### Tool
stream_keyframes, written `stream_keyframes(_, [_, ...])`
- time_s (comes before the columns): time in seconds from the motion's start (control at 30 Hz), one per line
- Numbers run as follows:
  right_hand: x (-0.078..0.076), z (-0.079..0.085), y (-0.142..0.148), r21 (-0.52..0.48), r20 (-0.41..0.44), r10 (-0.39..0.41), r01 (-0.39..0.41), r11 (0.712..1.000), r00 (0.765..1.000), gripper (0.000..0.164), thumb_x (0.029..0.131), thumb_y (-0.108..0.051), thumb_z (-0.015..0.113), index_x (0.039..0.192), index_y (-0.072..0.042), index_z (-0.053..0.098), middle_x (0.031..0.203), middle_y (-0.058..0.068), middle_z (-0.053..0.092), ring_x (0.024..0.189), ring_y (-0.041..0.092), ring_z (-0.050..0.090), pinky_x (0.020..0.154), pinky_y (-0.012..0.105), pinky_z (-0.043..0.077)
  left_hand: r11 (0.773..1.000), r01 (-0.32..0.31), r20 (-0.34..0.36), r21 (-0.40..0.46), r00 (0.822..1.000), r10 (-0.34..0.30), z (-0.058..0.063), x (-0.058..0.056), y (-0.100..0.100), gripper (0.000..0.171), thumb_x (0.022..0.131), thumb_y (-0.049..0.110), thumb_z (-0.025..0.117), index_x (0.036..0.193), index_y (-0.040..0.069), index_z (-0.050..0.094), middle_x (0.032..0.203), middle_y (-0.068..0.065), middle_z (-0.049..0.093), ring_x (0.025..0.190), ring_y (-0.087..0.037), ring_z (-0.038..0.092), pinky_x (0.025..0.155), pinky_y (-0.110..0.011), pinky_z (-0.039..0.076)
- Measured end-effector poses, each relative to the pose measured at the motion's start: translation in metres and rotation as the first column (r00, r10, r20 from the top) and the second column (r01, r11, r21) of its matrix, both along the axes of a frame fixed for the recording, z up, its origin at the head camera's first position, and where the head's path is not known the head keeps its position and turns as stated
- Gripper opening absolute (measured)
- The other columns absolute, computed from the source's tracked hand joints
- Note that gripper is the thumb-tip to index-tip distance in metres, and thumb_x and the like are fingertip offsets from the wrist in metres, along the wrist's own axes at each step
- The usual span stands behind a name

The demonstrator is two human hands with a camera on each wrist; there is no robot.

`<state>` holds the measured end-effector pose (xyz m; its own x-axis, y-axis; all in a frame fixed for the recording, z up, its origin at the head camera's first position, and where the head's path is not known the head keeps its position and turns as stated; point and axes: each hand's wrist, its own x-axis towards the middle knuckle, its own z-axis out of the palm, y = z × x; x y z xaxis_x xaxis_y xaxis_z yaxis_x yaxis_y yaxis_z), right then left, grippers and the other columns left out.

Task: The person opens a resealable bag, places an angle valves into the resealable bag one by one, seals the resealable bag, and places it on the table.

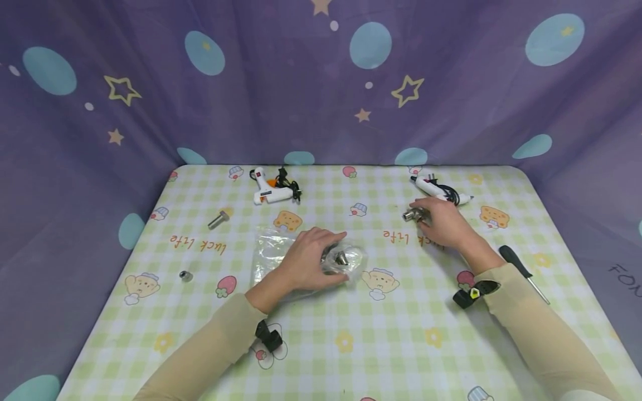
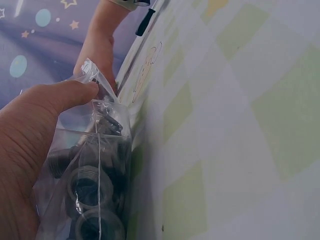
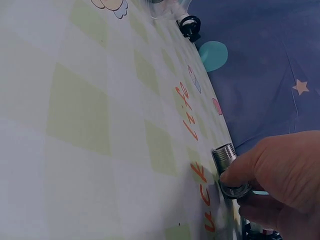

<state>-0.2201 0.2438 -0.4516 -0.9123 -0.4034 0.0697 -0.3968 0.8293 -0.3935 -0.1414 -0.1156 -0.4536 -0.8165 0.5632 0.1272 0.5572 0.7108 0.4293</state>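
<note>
My left hand (image 1: pixel 310 260) grips a clear plastic bag (image 1: pixel 267 253) near the table's middle, thumb and fingers spread around its mouth. Inside the bag, several threaded metal pipe fittings (image 2: pixel 90 185) show through the plastic in the left wrist view. To the right, my right hand (image 1: pixel 443 220) pinches a shiny threaded metal pipe fitting (image 1: pixel 410 215) between thumb and fingers, low over the tablecloth. The fitting's threaded end (image 3: pixel 224 154) sticks out past the thumb in the right wrist view; the fingers hide part of the rest.
A white glue gun (image 1: pixel 271 193) with a black cord lies at the back left, another glue gun (image 1: pixel 432 190) just behind my right hand. A screwdriver (image 1: pixel 514 260) is by the right forearm. On the left lie a metal bolt (image 1: pixel 218 220) and a small metal cylinder (image 1: pixel 185 275).
</note>
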Motion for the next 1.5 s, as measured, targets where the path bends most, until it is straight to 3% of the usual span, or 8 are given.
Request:
stream_keyframes(0.17, [0.000, 0.001, -0.001, 0.014, 0.003, -0.005, 0.005, 1.000, 1.000, 0.044, 0.091, 0.003, 0.070, 0.135, 0.002, 0.069, 0.134, 0.027, 0.069, 0.124, 0.046, 0.066, 0.106, 0.061, 0.054, 1.000, -0.003, 0.007, -0.001, 1.000, 0.003, 0.000, 0.000, 0.000, 0.090, 0.077, 0.058, 0.086, 0.152, 0.014, 0.059, 0.138, -0.005, 0.070, 0.130, -0.027, 0.061, 0.117, -0.052, 0.046])
stream_keyframes(0.37, [0.001, 0.003, -0.002, 0.038, -0.002, -0.016, 0.016, 0.999, 1.000, 0.036, 0.089, -0.006, 0.080, 0.124, 0.000, 0.075, 0.113, 0.021, 0.075, 0.093, 0.032, 0.069, 0.082, 0.050, 0.058, 1.000, -0.007, 0.016, -0.005, 1.000, 0.007, 0.001, 0.001, 0.000, 0.090, 0.077, 0.057, 0.086, 0.151, 0.014, 0.060, 0.138, -0.004, 0.071, 0.130, -0.027, 0.061, 0.119, -0.053, 0.044])
stream_keyframes(0.63, [0.004, 0.003, -0.004, 0.035, 0.036, -0.069, 0.068, 0.997, 0.997, 0.032, 0.088, -0.017, 0.084, 0.116, -0.003, 0.077, 0.105, 0.016, 0.079, 0.092, 0.032, 0.071, 0.087, 0.051, 0.056, 1.000, -0.005, 0.018, -0.008, 1.000, 0.005, 0.000, 0.001, 0.000, 0.090, 0.077, 0.058, 0.086, 0.152, 0.015, 0.059, 0.139, -0.004, 0.070, 0.130, -0.027, 0.061, 0.118, -0.053, 0.045])
stream_keyframes(0.8, [0.009, 0.004, -0.007, -0.026, 0.078, -0.097, 0.099, 0.995, 0.992, 0.030, 0.087, -0.022, 0.088, 0.110, -0.005, 0.078, 0.101, 0.013, 0.081, 0.092, 0.029, 0.073, 0.087, 0.050, 0.056, 1.000, -0.005, 0.018, -0.007, 1.000, 0.006, 0.000, 0.001, 0.000, 0.090, 0.077, 0.058, 0.086, 0.152, 0.015, 0.060, 0.139, -0.004, 0.070, 0.131, -0.027, 0.061, 0.119, -0.053, 0.045])
stream_keyframes(1.03, [0.022, 0.010, -0.023, -0.178, 0.146, -0.046, 0.072, 0.981, 0.988, 0.029, 0.086, -0.025, 0.090, 0.108, -0.010, 0.080, 0.099, 0.008, 0.081, 0.090, 0.021, 0.077, 0.084, 0.042, 0.064, 1.000, -0.006, 0.013, -0.007, 1.000, 0.006, -0.001, 0.000, 0.000, 0.090, 0.077, 0.058, 0.086, 0.152, 0.015, 0.059, 0.139, -0.005, 0.070, 0.130, -0.027, 0.061, 0.117, -0.052, 0.046])
stream_keyframes(1.27, [0.040, 0.019, -0.045, -0.339, 0.252, 0.083, 0.008, 0.941, 0.964, 0.027, 0.086, -0.026, 0.090, 0.109, -0.014, 0.082, 0.099, 0.002, 0.081, 0.089, 0.014, 0.077, 0.082, 0.026, 0.064, 1.000, -0.008, 0.008, -0.009, 1.000, 0.008, 0.000, 0.000, 0.000, 0.091, 0.077, 0.059, 0.086, 0.152, 0.015, 0.059, 0.140, -0.005, 0.070, 0.131, -0.027, 0.061, 0.117, -0.052, 0.046])
stream_keyframes(1.5, [0.054, 0.025, -0.067, -0.370, 0.263, 0.153, -0.047, 0.928, 0.953, 0.022, 0.087, -0.027, 0.090, 0.105, -0.018, 0.081, 0.096, -0.003, 0.080, 0.086, 0.010, 0.075, 0.080, 0.026, 0.063, 1.000, -0.008, 0.008, -0.011, 1.000, 0.008, 0.000, 0.000, 0.000, 0.090, 0.078, 0.059, 0.085, 0.152, 0.015, 0.059, 0.139, -0.005, 0.070, 0.130, -0.027, 0.061, 0.116, -0.051, 0.047])
